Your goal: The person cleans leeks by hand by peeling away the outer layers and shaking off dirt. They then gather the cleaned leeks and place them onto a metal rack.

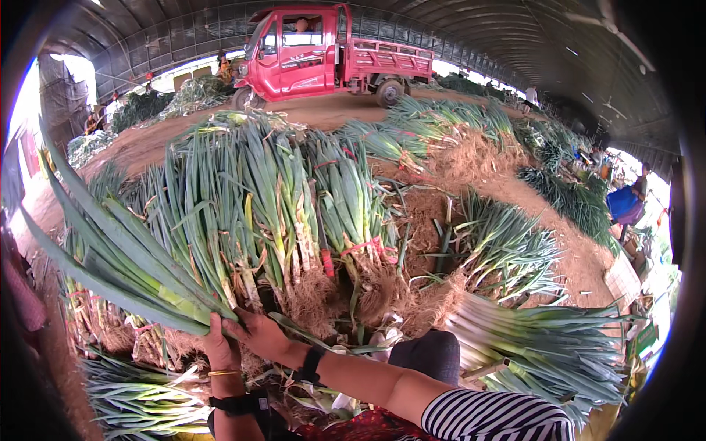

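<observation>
Long green onions [165, 294] with broad green leaves fan up to the left from my hands. My left hand [220, 345] is closed around their lower part. Beside it, my right hand [263, 335] reaches across with its fingers closed on the same stalks, just above the left hand's grip. The root ends are hidden behind the hands. Just beyond stand bundles of green onions [257, 198], roots down and leaves up, some with red ties [368, 246].
Loose green onions [143, 393] lie at lower left, and a big pile of green onions [540, 345] at lower right. My dark-clothed knee [430, 353] rises between. Farther off, a red cargo tricycle [305, 62] stands on the dirt floor [323, 110]. A person in blue [624, 202] is at far right.
</observation>
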Demonstrator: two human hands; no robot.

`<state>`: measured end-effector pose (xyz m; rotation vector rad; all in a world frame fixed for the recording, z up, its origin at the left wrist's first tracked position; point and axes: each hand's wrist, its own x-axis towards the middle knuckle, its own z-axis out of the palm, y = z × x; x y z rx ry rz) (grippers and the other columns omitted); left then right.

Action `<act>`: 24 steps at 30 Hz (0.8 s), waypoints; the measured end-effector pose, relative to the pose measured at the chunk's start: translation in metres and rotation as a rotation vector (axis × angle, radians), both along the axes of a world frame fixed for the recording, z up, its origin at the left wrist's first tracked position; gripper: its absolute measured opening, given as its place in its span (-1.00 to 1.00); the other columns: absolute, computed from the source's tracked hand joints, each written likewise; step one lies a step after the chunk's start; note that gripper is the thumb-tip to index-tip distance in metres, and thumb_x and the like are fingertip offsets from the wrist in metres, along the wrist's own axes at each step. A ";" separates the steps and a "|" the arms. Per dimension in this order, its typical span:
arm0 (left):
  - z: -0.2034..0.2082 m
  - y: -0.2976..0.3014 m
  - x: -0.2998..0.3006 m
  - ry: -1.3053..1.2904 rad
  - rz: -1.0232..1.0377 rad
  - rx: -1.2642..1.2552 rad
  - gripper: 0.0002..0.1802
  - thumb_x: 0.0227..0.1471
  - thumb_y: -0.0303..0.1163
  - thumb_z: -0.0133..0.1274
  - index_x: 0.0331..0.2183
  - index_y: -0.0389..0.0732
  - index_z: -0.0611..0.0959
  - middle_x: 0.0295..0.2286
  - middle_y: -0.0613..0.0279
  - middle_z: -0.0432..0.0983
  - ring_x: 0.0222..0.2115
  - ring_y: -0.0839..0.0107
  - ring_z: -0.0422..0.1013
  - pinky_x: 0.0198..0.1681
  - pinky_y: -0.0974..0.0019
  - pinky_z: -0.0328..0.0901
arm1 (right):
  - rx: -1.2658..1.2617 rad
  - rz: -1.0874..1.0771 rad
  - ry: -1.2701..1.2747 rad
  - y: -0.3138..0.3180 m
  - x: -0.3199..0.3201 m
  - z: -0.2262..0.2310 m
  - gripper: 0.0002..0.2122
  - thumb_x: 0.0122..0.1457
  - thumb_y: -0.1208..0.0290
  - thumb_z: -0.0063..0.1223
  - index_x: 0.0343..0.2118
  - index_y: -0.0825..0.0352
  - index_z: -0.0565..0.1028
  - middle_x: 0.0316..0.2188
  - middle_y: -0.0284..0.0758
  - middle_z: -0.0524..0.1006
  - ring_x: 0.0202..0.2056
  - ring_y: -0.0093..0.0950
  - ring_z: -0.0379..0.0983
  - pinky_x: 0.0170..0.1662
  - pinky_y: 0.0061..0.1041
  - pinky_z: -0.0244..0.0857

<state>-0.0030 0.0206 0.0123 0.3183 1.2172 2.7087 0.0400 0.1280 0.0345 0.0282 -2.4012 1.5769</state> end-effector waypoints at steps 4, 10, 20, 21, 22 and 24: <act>0.011 0.001 0.001 -0.069 -0.039 0.072 -0.46 0.02 -0.22 0.02 -0.01 -0.29 0.34 -0.18 0.33 0.34 -0.28 0.54 0.28 -0.21 0.46 0.22 | -0.184 0.068 0.059 -0.005 -0.001 0.003 -0.67 0.18 0.18 -0.14 -0.16 0.37 0.37 -0.40 -0.04 0.47 -0.38 -0.15 0.42 -0.33 -0.44 0.27; -0.007 -0.011 -0.007 0.033 -0.059 0.071 -0.34 -0.01 -0.13 0.04 0.04 -0.29 0.26 -0.06 0.24 0.27 -0.09 0.41 0.23 0.01 0.31 0.12 | -0.148 0.095 0.137 -0.004 -0.002 0.008 -0.70 0.18 0.22 -0.13 -0.20 0.38 0.39 -0.44 -0.05 0.47 -0.45 -0.18 0.41 -0.37 -0.43 0.27; 0.013 -0.010 0.004 0.289 -0.058 0.005 -0.09 -0.15 0.14 0.07 0.09 -0.24 0.19 -0.11 0.23 0.29 -0.14 0.38 0.26 -0.05 0.31 0.16 | -0.278 0.105 0.271 -0.004 -0.002 0.015 -0.73 0.18 0.27 -0.14 -0.22 0.41 0.40 -0.49 -0.02 0.46 -0.45 -0.14 0.41 -0.40 -0.42 0.28; 0.023 -0.007 0.006 0.260 -0.068 0.048 -0.12 -0.13 0.11 0.07 0.09 -0.23 0.18 -0.15 0.24 0.31 -0.17 0.40 0.27 -0.07 0.33 0.18 | -0.154 0.038 0.240 -0.005 -0.004 0.014 -0.73 0.17 0.27 -0.12 -0.23 0.40 0.41 -0.50 -0.03 0.47 -0.46 -0.15 0.42 -0.43 -0.39 0.29; 0.028 -0.005 0.008 0.232 -0.078 0.092 -0.14 -0.11 0.07 0.06 0.09 -0.23 0.17 -0.18 0.25 0.32 -0.19 0.42 0.29 -0.10 0.35 0.20 | -0.030 -0.029 0.208 -0.005 -0.006 0.013 -0.73 0.15 0.27 -0.10 -0.23 0.39 0.41 -0.50 -0.05 0.47 -0.47 -0.16 0.44 -0.45 -0.37 0.29; 0.018 0.001 0.006 0.143 -0.002 0.084 -0.18 -0.09 -0.01 0.08 0.10 -0.22 0.16 -0.23 0.27 0.33 -0.22 0.43 0.30 -0.11 0.37 0.20 | 0.111 -0.120 0.204 -0.004 -0.008 0.011 -0.74 0.13 0.27 -0.07 -0.25 0.38 0.42 -0.51 -0.06 0.48 -0.50 -0.16 0.44 -0.49 -0.33 0.29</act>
